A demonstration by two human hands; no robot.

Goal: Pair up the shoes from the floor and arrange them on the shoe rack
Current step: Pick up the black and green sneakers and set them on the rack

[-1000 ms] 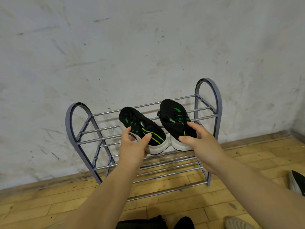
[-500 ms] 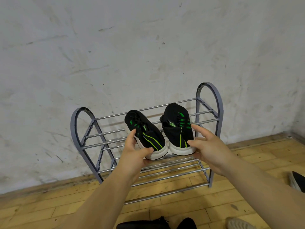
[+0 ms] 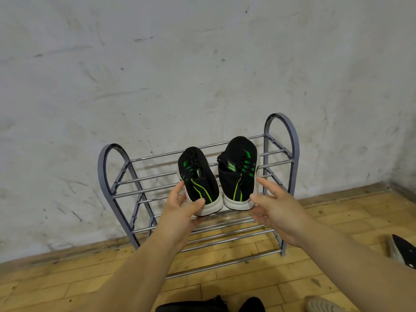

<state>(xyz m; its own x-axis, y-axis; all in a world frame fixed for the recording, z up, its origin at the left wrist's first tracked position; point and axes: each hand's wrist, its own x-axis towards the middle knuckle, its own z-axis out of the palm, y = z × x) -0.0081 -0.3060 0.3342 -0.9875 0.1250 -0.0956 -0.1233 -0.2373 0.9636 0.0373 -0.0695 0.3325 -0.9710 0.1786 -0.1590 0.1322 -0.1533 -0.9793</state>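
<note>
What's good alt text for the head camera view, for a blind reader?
A pair of black-and-green sneakers sits on the top shelf of a grey shoe rack against a white wall; the left hand grips the heel of the left sneaker, the right hand touches the heel of the right sneaker. Other shoes lie on the wooden floor.

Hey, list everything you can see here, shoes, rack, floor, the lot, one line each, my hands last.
shoe rack: one, grey, against the wall.
black-green sneakers: two, white-soled, rack's top tier.
black shoe: one, floor, right edge.
pale shoe: one, beige, floor, bottom right.
dark shoes: count unclear, black, bottom edge.
wall: scuffed white, behind.
floor: wooden, yellowish.
left hand: grips one sneaker's heel.
right hand: fingers at the other's heel.
</note>
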